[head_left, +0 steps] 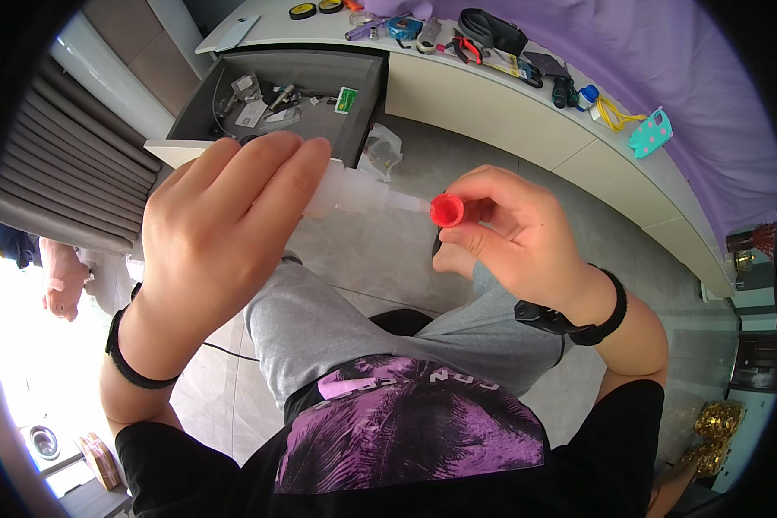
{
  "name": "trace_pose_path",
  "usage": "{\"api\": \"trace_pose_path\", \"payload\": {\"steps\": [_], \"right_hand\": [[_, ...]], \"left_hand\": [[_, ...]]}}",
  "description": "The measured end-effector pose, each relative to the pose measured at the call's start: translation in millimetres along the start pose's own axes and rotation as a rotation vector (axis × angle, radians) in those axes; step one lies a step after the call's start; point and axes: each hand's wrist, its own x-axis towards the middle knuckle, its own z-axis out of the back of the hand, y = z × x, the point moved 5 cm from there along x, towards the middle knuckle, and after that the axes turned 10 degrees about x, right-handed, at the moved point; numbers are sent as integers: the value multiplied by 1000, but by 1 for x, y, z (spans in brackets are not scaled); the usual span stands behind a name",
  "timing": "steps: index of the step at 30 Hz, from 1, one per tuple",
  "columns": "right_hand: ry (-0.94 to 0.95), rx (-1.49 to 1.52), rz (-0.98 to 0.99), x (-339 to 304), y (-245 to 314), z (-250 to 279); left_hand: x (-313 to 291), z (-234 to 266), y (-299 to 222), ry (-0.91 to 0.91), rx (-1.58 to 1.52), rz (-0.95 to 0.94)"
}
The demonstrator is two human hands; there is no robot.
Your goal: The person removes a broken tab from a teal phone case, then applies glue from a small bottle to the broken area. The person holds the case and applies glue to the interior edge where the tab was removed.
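Observation:
My left hand (220,216) is wrapped round a translucent white squeeze bottle (354,191), tilted on its side with its thin tapered nozzle pointing right. Most of the bottle's body is hidden behind my fingers. Between thumb and fingers, my right hand (522,233) pinches a small red cap (447,210) with its hollow opening facing me. The nozzle tip reaches the cap's left edge; whether the two touch I cannot tell. Both hands are raised above my lap, over the grey floor.
Beyond my left hand a grey drawer (373,95) stands open, with small packets and metal parts inside. On the white counter (492,91) lie red-handled pliers (467,49), a blue tape measure (403,28), a yellow cable (615,113) and a turquoise phone case (650,133). A plastic bag (381,154) rests beside the drawer.

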Motion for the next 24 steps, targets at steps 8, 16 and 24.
{"api": "trace_pose_path", "payload": {"steps": [8,16,24], "right_hand": [[-1,4,5,0,0,1],[-184,96,-329,2,-9,18],[-481,35,-189,22,-78,116]], "left_hand": [[-2,-4,-2,11,-39,26],[-19,-36,-1,207,-499,378],[-50,-80,-16,487,-923,767]]}}
